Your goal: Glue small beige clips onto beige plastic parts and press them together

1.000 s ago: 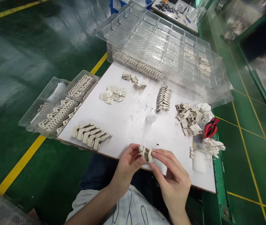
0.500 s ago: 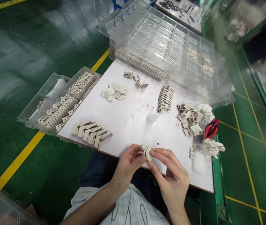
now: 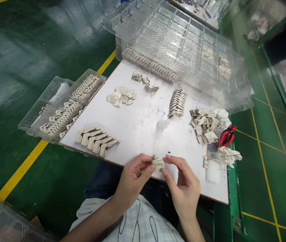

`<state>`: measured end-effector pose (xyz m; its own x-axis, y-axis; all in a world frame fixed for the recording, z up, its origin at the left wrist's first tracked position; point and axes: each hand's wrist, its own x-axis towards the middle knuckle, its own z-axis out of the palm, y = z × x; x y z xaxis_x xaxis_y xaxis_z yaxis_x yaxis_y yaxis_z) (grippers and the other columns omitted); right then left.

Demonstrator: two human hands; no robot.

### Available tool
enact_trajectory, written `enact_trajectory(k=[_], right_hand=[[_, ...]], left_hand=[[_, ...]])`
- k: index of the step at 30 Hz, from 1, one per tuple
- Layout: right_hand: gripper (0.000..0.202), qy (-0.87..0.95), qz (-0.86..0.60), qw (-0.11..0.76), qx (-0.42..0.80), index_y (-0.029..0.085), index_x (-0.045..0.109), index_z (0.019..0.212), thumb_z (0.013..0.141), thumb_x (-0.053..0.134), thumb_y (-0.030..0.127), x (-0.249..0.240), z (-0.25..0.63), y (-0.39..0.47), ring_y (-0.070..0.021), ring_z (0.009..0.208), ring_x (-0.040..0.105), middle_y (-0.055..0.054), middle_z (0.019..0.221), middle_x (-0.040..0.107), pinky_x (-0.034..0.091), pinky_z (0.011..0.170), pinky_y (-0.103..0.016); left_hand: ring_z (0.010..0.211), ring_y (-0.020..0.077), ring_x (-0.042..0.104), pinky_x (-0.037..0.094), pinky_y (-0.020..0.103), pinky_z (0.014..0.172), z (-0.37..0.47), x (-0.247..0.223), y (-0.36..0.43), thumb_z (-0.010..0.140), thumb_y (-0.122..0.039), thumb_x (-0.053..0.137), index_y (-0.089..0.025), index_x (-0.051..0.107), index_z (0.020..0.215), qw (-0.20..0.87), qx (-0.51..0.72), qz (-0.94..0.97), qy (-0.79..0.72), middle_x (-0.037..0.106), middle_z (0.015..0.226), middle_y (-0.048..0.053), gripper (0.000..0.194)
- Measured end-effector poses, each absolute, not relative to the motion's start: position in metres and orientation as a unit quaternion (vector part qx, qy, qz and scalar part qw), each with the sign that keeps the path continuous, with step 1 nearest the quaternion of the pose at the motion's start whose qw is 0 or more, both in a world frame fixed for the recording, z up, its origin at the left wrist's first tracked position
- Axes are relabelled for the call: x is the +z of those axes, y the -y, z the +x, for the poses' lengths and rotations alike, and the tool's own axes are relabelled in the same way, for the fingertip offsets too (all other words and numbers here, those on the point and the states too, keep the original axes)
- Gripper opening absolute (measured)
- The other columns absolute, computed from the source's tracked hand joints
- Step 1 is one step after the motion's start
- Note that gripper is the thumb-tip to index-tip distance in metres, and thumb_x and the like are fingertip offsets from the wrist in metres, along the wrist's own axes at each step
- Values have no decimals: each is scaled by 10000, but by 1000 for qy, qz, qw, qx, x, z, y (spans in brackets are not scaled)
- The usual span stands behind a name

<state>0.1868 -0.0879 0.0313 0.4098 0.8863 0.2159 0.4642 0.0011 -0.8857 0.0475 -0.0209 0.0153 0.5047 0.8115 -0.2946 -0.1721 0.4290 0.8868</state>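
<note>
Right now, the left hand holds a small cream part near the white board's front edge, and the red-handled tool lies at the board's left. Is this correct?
Not left: in the head view, the red-handled tool lies at the right of the white board. The left hand holds the cream part near the front edge.

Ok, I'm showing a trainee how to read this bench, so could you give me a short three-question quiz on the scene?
1. True or false: the left hand and the right hand wear gloves.

2. What do the left hand's fingers hold?
A. a clear tray
B. a pale part
C. a screwdriver

3. Fill in: in the picture, the flat rounded pieces lie to the ____ of the red item.

Key: 1. False, both are bare. 2. B. 3. left.
</note>
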Motion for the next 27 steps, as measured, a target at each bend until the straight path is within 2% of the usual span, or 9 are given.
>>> enact_trajectory(k=[2, 6, 8, 13, 20, 27], right_hand=[[257, 466, -671, 504, 279, 307, 725, 1148, 918, 679, 202, 31, 189, 89, -178, 941, 667, -33, 988, 714, 557, 784, -305], [60, 412, -658, 499, 385, 246, 727, 943, 916, 695, 289, 32, 194, 89, -157, 843, 624, -20, 868, 664, 499, 715, -271], [96, 393, -653, 501, 411, 225, 696, 877, 909, 703, 316, 33, 195, 90, -149, 798, 594, -12, 821, 631, 477, 702, -268], [129, 373, -650, 503, 430, 220, 659, 868, 925, 677, 335, 32, 190, 92, -146, 766, 551, -5, 805, 596, 442, 678, -267], [119, 381, -642, 524, 410, 228, 639, 875, 940, 652, 327, 27, 182, 91, -142, 758, 522, 6, 801, 554, 425, 672, -266], [159, 338, -666, 521, 415, 230, 672, 987, 907, 699, 366, 16, 178, 91, -141, 733, 565, 9, 790, 625, 451, 686, -270]], left_hand=[[858, 203, 682, 534, 314, 773, 47, 16, 21, 939, -312, 621, -199, 698, 938, 715, 337, 496, -359, 720, 898, 49, 137], [900, 206, 639, 511, 320, 805, 46, 16, 20, 954, -223, 580, -211, 675, 961, 584, 359, 643, -341, 702, 907, 52, 96], [868, 195, 633, 508, 306, 774, 45, 17, 20, 969, -215, 552, -211, 650, 962, 555, 349, 675, -339, 696, 901, 48, 98], [718, 164, 613, 493, 281, 670, 46, 19, 21, 986, -246, 518, -214, 611, 914, 547, 318, 691, -349, 662, 804, 18, 121], [697, 159, 576, 462, 280, 650, 49, 16, 20, 965, -194, 507, -219, 563, 870, 514, 346, 707, -341, 594, 755, 1, 113], [705, 146, 538, 443, 270, 653, 47, 16, 16, 971, -175, 502, -212, 573, 876, 549, 322, 694, -337, 576, 782, -6, 125]])
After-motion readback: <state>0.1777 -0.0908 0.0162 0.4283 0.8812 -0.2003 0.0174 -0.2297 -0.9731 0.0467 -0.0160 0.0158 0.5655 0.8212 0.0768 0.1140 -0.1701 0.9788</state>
